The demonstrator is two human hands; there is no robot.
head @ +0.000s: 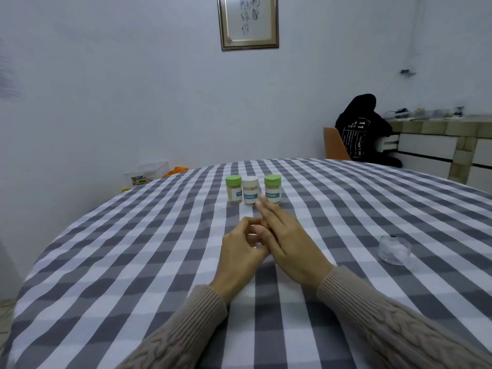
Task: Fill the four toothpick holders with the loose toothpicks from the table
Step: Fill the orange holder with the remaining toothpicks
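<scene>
Three closed toothpick holders stand in a row on the checked tablecloth [159,235]: a green-lidded one [233,189] on the left, a white-lidded one [250,191] in the middle, and another green-lidded one [273,189] on the right. All three show toothpicks inside. Just in front of them my two hands meet. My left hand [241,251] has its fingers curled, and whether anything is inside them is hidden. My right hand [290,241] lies against it with straight fingers, the tips reaching the base of the right holder. I see no loose toothpicks.
A small clear glass bowl [394,249] sits on the table to the right. Behind the table are a chair [334,145] draped with a dark jacket [359,129], a counter at the far right, and plastic boxes [146,174] on the floor to the left.
</scene>
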